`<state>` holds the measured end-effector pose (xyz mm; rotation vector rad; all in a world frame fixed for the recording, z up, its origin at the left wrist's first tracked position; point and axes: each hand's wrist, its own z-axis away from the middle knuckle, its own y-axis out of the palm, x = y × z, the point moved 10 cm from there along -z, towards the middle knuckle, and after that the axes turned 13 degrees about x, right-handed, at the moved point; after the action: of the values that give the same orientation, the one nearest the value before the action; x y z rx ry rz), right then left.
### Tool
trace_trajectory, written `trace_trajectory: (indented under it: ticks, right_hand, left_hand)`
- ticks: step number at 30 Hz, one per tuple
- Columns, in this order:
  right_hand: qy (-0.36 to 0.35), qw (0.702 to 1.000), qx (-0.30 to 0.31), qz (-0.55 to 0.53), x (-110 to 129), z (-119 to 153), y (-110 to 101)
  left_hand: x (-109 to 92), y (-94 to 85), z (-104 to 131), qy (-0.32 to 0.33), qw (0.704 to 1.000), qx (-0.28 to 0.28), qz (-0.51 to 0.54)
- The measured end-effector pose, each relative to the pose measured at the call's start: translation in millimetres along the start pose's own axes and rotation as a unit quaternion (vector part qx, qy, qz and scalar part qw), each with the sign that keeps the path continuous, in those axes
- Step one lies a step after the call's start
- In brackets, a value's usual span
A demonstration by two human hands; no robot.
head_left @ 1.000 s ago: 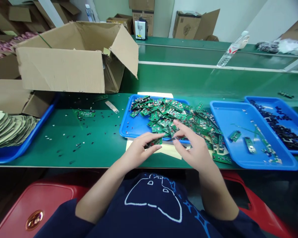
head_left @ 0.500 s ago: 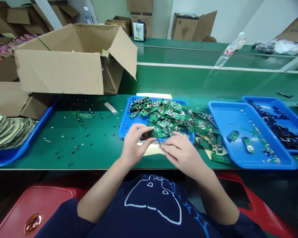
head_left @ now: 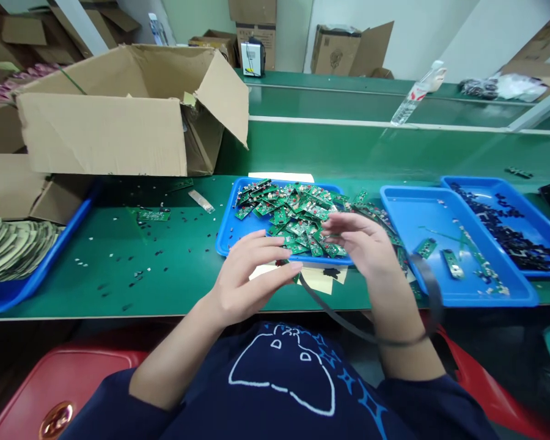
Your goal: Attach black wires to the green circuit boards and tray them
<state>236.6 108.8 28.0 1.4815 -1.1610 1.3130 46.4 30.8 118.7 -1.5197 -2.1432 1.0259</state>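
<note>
Drawn away since half a second ago: right hand (head_left: 364,241), from just beside left hand (head_left: 247,275) to over the heap of circuit boards (head_left: 302,211), farther out and more to the right. Swung out together with this: dark strip (head_left: 348,326), earlier thin and short-looking between both hands, now bent in a wide, blurred loop across the right forearm (head_left: 394,305). Near end beside the left thumb; cannot tell whether joined to anything there. Far end seemingly free, near the right wrist.

At left, thumb and fingers closed around a circuit board (head_left: 283,262), mostly hidden, by the near edge of the blue tray (head_left: 241,231) and close to yellow paper (head_left: 316,282). At right, fingers loosely apart and half bent, with nothing seen between; because of blur, cannot tell whether touching the heap. By judgement, holding of the board now left to one hand only, with the other freed.
</note>
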Motion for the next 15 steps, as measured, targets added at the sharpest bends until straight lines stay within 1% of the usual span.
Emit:
trace_trajectory:
  ticks: [2,4,5,6,7,9,11,13,15]
  right_hand:
    - [0.039,0.994,0.088,-0.05,-2,1,34]
    - [0.07,0.977,0.184,-0.086,1,10,70]
    - [0.078,0.968,0.216,-0.098,3,16,84]
    - [0.08,0.964,0.231,-0.108,6,21,93]
    - [0.079,0.963,0.23,-0.115,9,24,98]
    - [0.076,0.966,0.209,-0.129,12,26,102]
    - [0.084,0.963,0.202,-0.158,10,27,107]
    - [0.107,0.949,0.208,-0.209,2,26,114]
    - [0.136,0.926,0.226,-0.271,-8,27,124]
  left_hand:
    - [-1,2.8,2,0.006,1.0,0.011,-0.017]
    - [2,4.9,4,0.006,0.999,0.02,-0.027]
    - [4,5.6,5,0.005,0.999,0.022,-0.029]
    - [6,6.2,6,0.001,0.999,0.021,-0.031]
    - [9,6.3,8,-0.005,0.999,0.016,-0.032]
    - [14,5.5,9,-0.019,0.999,-0.002,-0.025]
    - [17,4.5,10,-0.035,0.999,-0.021,-0.007]
    - [20,3.9,8,-0.049,0.998,-0.032,0.017]
    - [21,4.3,5,-0.059,0.997,-0.027,0.04]
